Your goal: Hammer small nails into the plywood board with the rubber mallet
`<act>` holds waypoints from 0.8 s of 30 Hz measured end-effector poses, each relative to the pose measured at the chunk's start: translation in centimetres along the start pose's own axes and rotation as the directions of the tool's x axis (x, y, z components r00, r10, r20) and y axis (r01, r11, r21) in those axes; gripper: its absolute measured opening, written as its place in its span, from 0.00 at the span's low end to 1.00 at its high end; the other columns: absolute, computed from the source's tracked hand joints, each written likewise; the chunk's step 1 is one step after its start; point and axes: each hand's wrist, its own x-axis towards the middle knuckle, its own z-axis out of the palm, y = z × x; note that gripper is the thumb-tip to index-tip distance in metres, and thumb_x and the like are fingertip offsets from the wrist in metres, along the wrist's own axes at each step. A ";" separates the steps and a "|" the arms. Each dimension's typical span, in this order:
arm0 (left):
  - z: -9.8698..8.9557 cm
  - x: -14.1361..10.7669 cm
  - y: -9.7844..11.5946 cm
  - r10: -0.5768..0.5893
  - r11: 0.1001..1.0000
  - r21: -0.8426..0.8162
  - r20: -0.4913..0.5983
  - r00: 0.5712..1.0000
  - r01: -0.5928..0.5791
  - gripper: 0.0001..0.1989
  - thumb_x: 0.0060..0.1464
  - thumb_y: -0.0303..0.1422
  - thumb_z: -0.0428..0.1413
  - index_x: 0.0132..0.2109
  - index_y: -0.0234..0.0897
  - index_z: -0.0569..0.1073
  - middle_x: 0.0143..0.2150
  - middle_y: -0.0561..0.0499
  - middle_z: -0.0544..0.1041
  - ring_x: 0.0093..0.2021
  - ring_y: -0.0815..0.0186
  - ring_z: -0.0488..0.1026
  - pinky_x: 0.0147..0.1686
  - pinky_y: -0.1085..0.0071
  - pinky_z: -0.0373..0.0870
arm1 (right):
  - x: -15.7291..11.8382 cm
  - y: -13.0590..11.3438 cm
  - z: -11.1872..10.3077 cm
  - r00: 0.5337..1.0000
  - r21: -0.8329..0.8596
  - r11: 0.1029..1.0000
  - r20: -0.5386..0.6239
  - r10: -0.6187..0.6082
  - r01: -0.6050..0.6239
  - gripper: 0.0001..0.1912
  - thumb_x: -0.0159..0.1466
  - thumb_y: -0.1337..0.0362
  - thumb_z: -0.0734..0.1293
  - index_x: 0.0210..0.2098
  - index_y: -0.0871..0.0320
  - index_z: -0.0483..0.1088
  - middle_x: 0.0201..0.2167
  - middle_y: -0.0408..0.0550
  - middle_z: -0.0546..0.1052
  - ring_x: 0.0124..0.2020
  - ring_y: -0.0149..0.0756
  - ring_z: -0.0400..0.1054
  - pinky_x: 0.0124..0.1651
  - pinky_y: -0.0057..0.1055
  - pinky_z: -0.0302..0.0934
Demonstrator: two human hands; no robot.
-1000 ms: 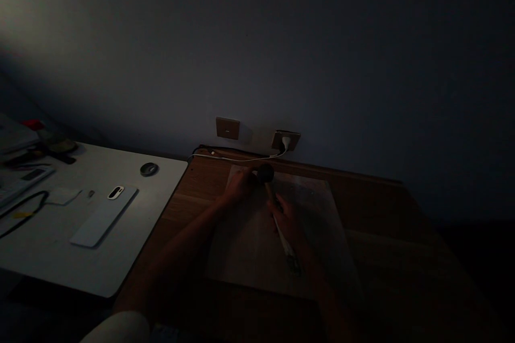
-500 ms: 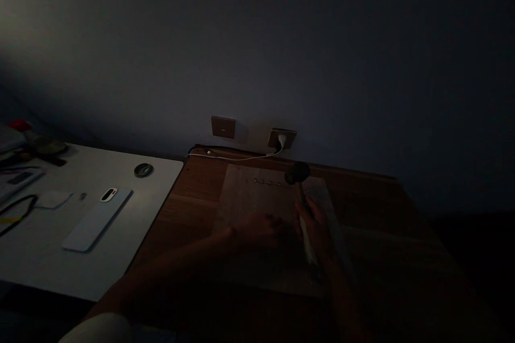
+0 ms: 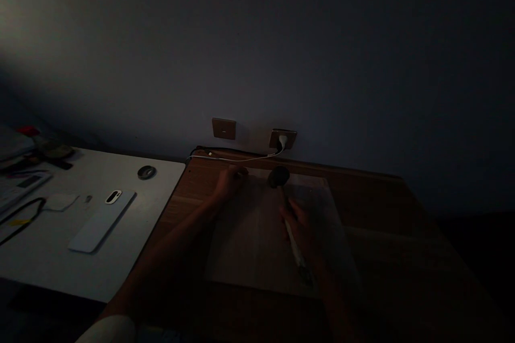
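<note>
My right hand (image 3: 298, 222) is wrapped round the pale handle of a dark-headed mallet (image 3: 279, 177), whose head is over the back part of a thin board (image 3: 261, 246). At the board's back left corner is my left hand (image 3: 230, 181), its fingers curled in a pinch. Whether anything is between those fingers is too dark to make out. The board lies flat on a brown wooden table (image 3: 386, 230). The row of small nails on the board cannot be made out now.
A white table (image 3: 48, 268) adjoins at the left, bearing a phone (image 3: 100, 225), a roll of tape (image 3: 146, 172), cables and a device. Behind, the wall has two socket plates (image 3: 223, 128), and a white cable (image 3: 249, 159) runs along the table's back edge.
My left hand has moved left and back, from the board's middle to its back left corner. The mallet and my right hand have shifted left. The view has shifted slightly.
</note>
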 end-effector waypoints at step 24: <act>1.2 -0.2 -1.9 0.077 0.997 -0.033 0.082 0.994 -0.074 0.11 0.55 0.25 0.57 0.44 0.36 0.81 0.40 0.49 0.82 0.37 0.66 0.78 0.40 0.74 0.72 | 1.3 -0.6 2.6 0.990 -0.052 0.994 0.106 -0.091 0.097 0.14 0.63 0.49 0.65 0.35 0.54 0.67 0.20 0.34 0.66 0.13 0.25 0.58 0.14 0.23 0.52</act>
